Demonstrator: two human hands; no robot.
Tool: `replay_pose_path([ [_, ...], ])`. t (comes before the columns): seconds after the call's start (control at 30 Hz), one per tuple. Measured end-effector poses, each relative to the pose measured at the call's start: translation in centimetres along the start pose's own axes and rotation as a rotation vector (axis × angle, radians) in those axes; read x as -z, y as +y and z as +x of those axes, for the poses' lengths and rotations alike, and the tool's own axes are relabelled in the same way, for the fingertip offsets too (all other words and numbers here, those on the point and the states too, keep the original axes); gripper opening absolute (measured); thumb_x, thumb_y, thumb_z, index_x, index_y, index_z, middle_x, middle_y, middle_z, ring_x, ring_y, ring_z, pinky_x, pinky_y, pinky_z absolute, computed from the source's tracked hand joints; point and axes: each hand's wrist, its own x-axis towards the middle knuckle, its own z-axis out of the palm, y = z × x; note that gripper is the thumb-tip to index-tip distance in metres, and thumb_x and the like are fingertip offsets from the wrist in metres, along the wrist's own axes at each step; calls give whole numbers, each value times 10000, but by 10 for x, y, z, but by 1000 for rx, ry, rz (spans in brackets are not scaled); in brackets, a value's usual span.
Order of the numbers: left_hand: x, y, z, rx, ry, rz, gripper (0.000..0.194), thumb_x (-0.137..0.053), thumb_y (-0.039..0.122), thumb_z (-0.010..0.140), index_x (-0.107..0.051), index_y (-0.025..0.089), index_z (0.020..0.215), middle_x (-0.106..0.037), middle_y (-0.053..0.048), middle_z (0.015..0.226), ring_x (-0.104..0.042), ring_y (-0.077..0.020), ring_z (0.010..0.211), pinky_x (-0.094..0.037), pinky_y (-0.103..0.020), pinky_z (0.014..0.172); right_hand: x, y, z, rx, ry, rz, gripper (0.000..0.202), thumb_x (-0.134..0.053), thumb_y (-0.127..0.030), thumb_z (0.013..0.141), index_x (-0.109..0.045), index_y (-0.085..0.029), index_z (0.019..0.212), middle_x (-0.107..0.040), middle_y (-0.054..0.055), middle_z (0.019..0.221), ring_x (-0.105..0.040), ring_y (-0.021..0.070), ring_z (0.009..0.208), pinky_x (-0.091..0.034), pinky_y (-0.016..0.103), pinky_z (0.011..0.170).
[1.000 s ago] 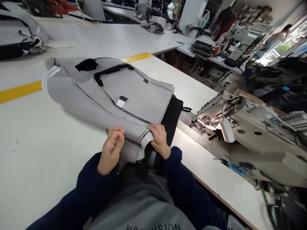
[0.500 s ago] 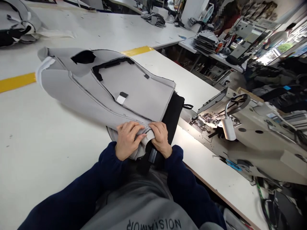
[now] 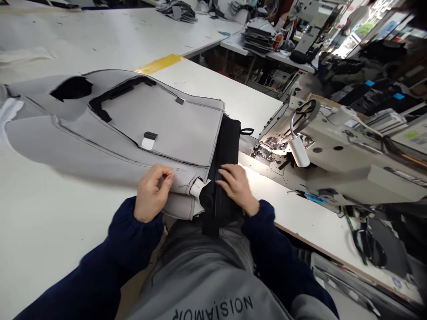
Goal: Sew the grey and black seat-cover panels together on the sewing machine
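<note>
Head view, fabric edge between hands, tabletop leftward

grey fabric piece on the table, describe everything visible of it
The grey fabric piece looks soft, with raised seams, a dark patch, two tabs and a black section ending in a loop. It lies on the white table. The right hand rests on the black section; whether the left hand touches grey fabric is unclear.

White surface, yellow tape strip on it. Carries grey sewn piece with black section, sewing machine, pale scrap.
</note>
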Motion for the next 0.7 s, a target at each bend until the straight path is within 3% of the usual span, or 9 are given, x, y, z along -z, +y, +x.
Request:
replay_pose_path([
  [0.13, 8, -19, -12, -3, 47, 13, 94, -521, 240, 888, -550, 195, 811, -575, -10, 827, -540, -150, 775, -420, -299, 737, 49, 63, -91, -417, 125, -304, 314, -417, -250, 906, -569, -188, 1174, -574, 150, 1183, -514, 283, 1107, -412, 472, 929],
  [0.2, 7, -24, -18, -42, 55, 31, 71, -528, 224, 882, -555, 195, 824, -588, -18, 839, -553, -158, 790, -429, -314, 749, 71, 92, -141, -586, 70, -525, 365, -372, -221, 890, -581, -163, 1184, -552, 197, 1211, -494, 312, 1122, -400, 466, 940],
  [0.27, 4, -24, -21, -129, 30, 89, 40, -542, 223, 875, -567, 195, 861, -610, -32, 872, -567, -177, 826, -428, -346, 787, 89, 112, -180, -659, -5, -641, 428, -352, -174, 851, -557, -115, 1223, -520, 239, 1232, -487, 334, 1132, -422, 469, 908],
  [0.33, 1, -21, -20, -219, -23, 160, 81, -568, 237, 865, -579, 194, 933, -625, -49, 923, -574, -195, 854, -425, -368, 806, 101, 122, -201, -642, -104, -657, 464, -358, -143, 833, -521, -95, 1265, -501, 228, 1256, -484, 325, 1138, -438, 451, 896],
  [0.43, -2, -13, -12, -307, -130, 237, 197, -604, 282, 851, -579, 187, 1022, -618, -74, 995, -572, -221, 908, -434, -370, 806, 113, 128, -205, -581, -264, -636, 445, -377, -148, 850, -532, -119, 1266, -528, 181, 1225, -501, 289, 1076, -437, 403, 867],
  [0.53, -4, -7, -3, -348, -233, 279, 109, -553, 274, 887, -588, 184, 937, -617, -62, 938, -559, -215, 893, -432, -357, 792, 119, 134, -194, -577, -336, -668, 358, -398, -216, 879, -623, -139, 1146, -584, 168, 1091, -505, 287, 969, -412, 407, 798],
  [0.7, -6, -6, 6, -317, -264, 268, 187, -448, 216, 934, -534, 175, 773, -576, -41, 790, -506, -182, 777, -414, -327, 730, 115, 130, -167, -586, -174, -652, 328, -374, -247, 913, -683, -141, 907, -645, 160, 961, -524, 285, 945, -393, 408, 787],
])
